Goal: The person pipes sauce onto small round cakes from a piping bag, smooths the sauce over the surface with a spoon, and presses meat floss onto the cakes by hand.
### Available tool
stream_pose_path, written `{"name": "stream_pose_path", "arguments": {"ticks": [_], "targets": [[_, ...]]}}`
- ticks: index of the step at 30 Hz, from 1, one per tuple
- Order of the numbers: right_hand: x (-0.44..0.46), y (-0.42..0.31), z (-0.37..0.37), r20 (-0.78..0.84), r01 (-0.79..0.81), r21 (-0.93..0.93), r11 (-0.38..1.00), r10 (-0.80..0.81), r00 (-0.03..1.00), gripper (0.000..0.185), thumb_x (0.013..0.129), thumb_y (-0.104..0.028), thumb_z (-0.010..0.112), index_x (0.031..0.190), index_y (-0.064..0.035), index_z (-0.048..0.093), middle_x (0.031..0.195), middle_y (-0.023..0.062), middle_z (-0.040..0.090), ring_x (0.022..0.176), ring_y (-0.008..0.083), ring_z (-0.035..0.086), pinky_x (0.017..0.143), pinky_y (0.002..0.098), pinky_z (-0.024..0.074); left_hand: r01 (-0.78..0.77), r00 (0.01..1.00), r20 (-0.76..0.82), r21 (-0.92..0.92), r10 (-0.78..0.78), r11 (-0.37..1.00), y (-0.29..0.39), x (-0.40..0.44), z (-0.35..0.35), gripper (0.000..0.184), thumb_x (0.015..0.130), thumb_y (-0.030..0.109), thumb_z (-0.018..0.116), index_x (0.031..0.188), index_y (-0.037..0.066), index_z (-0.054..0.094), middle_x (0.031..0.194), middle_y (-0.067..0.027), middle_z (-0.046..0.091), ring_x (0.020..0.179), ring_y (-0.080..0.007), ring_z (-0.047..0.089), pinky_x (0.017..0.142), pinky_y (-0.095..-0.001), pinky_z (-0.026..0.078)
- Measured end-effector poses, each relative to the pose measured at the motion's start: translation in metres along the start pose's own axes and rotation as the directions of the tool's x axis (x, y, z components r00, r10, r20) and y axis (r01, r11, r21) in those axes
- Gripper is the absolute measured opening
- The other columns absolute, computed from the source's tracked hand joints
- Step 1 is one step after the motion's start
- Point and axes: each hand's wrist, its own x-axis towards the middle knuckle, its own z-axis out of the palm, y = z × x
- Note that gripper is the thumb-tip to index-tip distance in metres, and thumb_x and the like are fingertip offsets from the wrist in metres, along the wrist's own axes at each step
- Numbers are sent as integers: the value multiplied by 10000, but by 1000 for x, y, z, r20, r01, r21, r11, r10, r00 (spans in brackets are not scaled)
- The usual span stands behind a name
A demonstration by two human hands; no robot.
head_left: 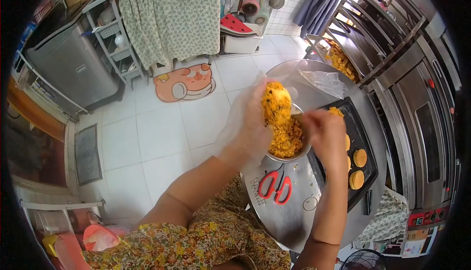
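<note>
My left hand point(251, 125), partly smeared with a see-through film or blur around it, is closed around a yellow cake point(277, 99) coated with orange floss and dark flecks. The cake is over a metal bowl point(305, 151), which contains loose orange floss point(285, 141). At the bowl's right side is my right hand point(327, 135), blurred, its fingers drawn together in a pinch; what is between them is hidden. Red-handled scissors point(275, 186) lie just below the bowl. Right of it, a black baking tray point(370, 145) bears several round golden cakes point(357, 179), with one floss-covered piece point(335, 111) at its upper edge.
The round metal table point(294, 228) carries a clear plastic bag point(326, 81) at its far side. Ovens point(427, 118) and a tray rack point(365, 34) stand close on the right. A floor mat point(185, 82) lies ahead on white tiles. A fan point(363, 260) is at lower right.
</note>
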Motion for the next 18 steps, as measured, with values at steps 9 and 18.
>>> {"name": "stream_pose_path", "arguments": {"ticks": [9, 18], "targets": [[3, 2, 37, 314, 106, -275, 955, -15, 949, 193, 746, 20, 669, 931, -17, 713, 902, 201, 678, 857, 411, 658, 760, 469, 524, -78, 997, -2, 131, 79, 988, -12, 5, -8, 721, 752, -266, 402, 1419, 9, 392, 1305, -115, 500, 1248, -195, 510, 1101, -329, 407], [-1, -2, -8, -110, -15, 498, 867, 80, 991, 88, 870, 61, 660, 952, 35, 679, 804, 111, 658, 664, 214, 596, 654, 319, 477, -124, 988, 107, 144, 109, 982, -11, -4, -7, 775, 779, -234, 362, 1512, -1, 262, 1390, -141, 441, 1283, -235, 468, 1139, -357, 358]]}}
